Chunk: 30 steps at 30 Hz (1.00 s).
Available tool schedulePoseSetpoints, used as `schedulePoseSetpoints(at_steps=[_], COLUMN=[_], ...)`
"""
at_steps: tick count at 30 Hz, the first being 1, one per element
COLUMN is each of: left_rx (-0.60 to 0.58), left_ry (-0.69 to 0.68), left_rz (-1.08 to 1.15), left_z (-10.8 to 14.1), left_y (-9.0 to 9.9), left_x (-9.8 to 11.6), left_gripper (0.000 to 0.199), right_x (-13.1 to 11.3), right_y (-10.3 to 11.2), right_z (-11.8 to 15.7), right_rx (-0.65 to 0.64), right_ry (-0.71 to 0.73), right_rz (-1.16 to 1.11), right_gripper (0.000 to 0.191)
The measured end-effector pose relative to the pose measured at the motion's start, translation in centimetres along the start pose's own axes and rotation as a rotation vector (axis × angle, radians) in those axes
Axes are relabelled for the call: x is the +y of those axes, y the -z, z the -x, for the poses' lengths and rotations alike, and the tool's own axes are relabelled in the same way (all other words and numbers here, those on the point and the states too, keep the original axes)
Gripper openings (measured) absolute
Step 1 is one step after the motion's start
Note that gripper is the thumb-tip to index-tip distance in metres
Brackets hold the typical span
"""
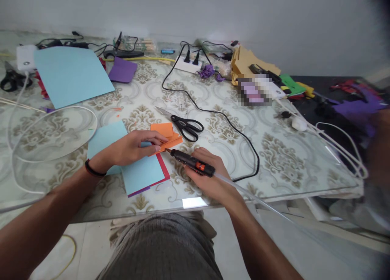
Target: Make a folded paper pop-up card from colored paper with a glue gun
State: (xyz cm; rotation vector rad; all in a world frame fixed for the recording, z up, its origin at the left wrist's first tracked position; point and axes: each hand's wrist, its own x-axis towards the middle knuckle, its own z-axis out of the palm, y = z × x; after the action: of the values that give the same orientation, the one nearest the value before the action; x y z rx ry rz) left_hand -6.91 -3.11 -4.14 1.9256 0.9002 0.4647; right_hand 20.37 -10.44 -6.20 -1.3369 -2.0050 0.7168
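Note:
My right hand [211,176] is wrapped round a black hot glue gun [192,162], from whose back a long clear glue stick [252,196] runs out. The gun's nozzle meets the edge of a folded orange paper piece [172,142]. My left hand [137,146] has its fingers on that orange paper, thumb against its near side, pinching it. Another orange paper square [161,129] lies just behind. Beneath and beside my left hand are light blue sheets [141,176], with red and purple paper showing under them. Black-handled scissors [185,125] rest partly opened beyond the gun.
A large light blue sheet [74,74] and a purple paper [122,70] lie at the back left. A white power strip [188,64] has black plugs; its cord [219,112] crosses the table. White cables [341,158] hang at the right. A blurred person [378,150] is at the right edge.

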Motion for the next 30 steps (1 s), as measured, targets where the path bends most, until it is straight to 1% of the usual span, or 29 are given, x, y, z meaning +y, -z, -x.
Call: schedulePoseSetpoints(at_steps=[4,9,15,20,30], left_rx=[-0.005,-0.031,0.002,-0.001,0.003], left_ry=[0.001,0.008,0.015,0.002,0.013], left_rz=[-0.029,-0.021,-0.029,-0.020,-0.048], left_z=[0.0,0.0,0.1,-0.1,-0.1], left_y=[0.1,0.1,0.1,0.1,0.1], left_x=[0.3,0.5,-0.1,0.1,0.2], left_gripper=[0.037,0.034,0.041,0.038,0.037], right_x=[0.2,0.4,0.7,1.2,1.5], right_y=[0.3,0.6,0.8,0.8,1.2], right_z=[0.1,0.4,0.6,0.7,0.8], right_rx=[0.029,0.060,0.111,0.151,0.176], right_ry=[-0.002,-0.047,-0.093,-0.100,-0.128], right_rz=[0.005,0.028,0.045,0.067,0.101], right_gripper=[0.029,0.030,0.028,0.026,0.024])
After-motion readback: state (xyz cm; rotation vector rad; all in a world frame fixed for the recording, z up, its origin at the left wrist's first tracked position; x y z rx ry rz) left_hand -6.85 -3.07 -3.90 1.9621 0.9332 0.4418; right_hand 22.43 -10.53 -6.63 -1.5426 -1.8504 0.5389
